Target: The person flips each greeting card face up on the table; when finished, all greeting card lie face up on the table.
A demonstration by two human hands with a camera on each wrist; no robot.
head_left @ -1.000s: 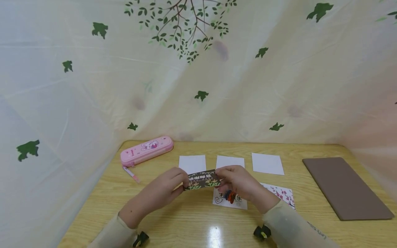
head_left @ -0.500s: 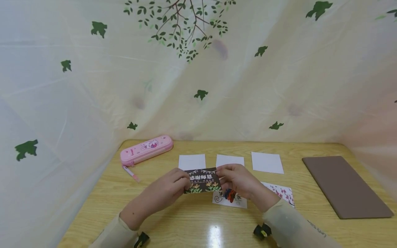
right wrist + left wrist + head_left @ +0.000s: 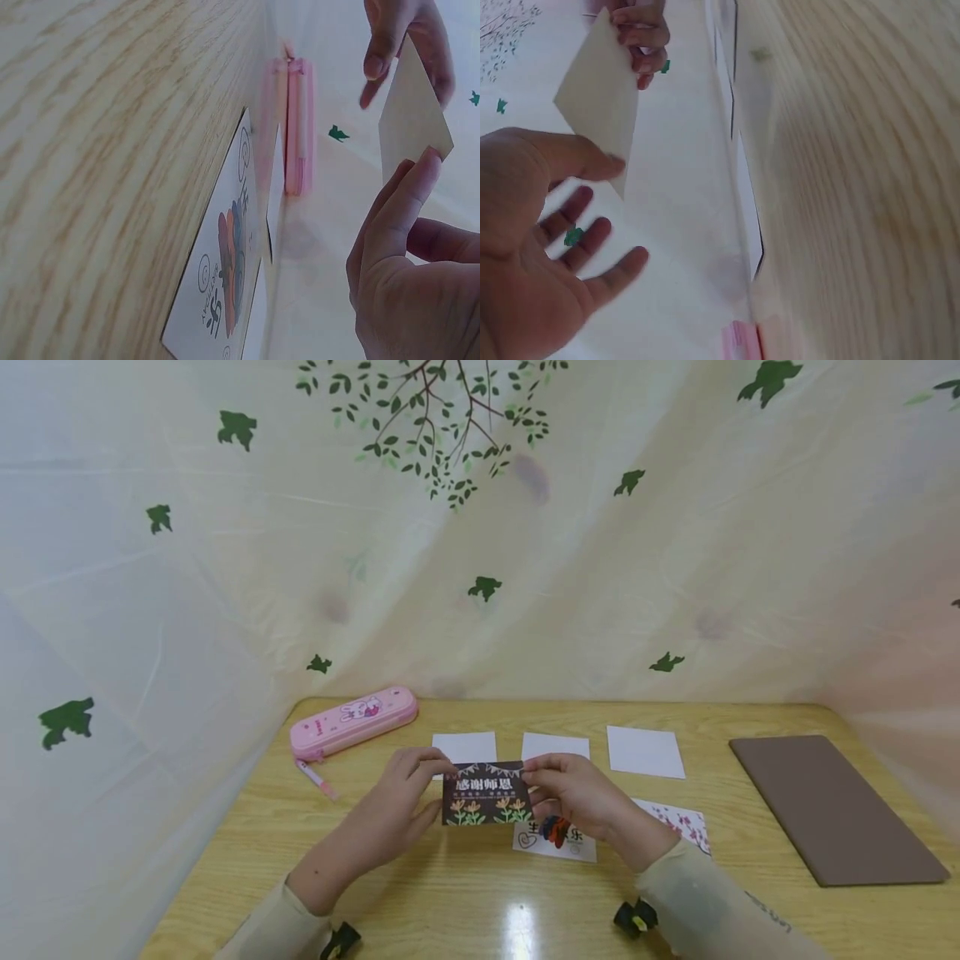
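A dark greeting card (image 3: 487, 795) with white lettering and orange flowers is held up above the table, its printed face toward the head camera. My left hand (image 3: 401, 810) pinches its left edge; in the left wrist view the thumb (image 3: 592, 159) lies on the card's plain pale back and the other fingers spread apart. The right hand (image 3: 573, 789) grips the opposite edge between thumb and fingers. Below the right hand lies a white birthday card (image 3: 217, 270) with a colourful drawing, partly covered in the head view.
White blank cards (image 3: 645, 752) lie in a row behind the hands. A pink pencil case (image 3: 354, 723) with a pen (image 3: 318, 780) beside it is at back left. A blossom-print card (image 3: 678, 820) and a brown board (image 3: 836, 810) lie to the right.
The dark card has tilted up from nearly flat, so its printed face now shows fully. My left hand has risen slightly and shifted its fingers toward the card's upper left corner.
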